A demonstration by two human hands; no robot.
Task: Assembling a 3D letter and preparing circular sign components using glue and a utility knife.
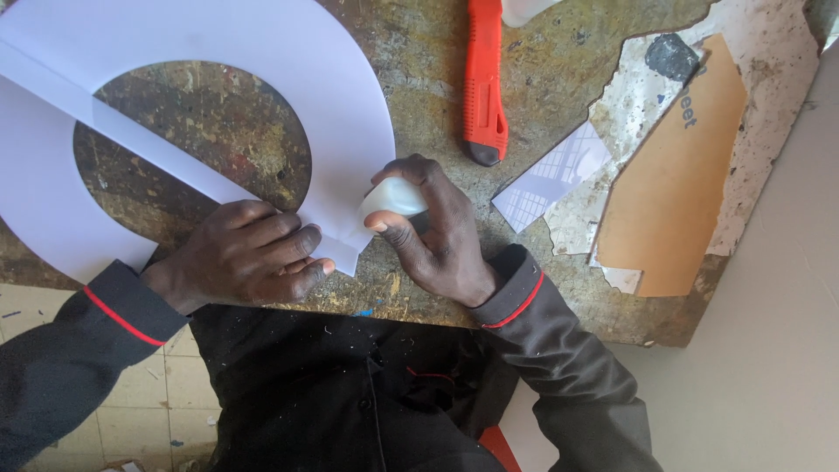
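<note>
A large white paper ring with a straight paper strip across its hole lies on a worn, paint-stained table. My left hand presses flat on the near end of the strip where it meets the ring. My right hand grips a small white squeeze bottle, its tip at the ring's near edge beside my left fingers.
An orange utility knife lies on the table beyond my right hand. To the right are a small white paper offcut and a brown card sheet on torn white paper. The table's edge runs diagonally at right.
</note>
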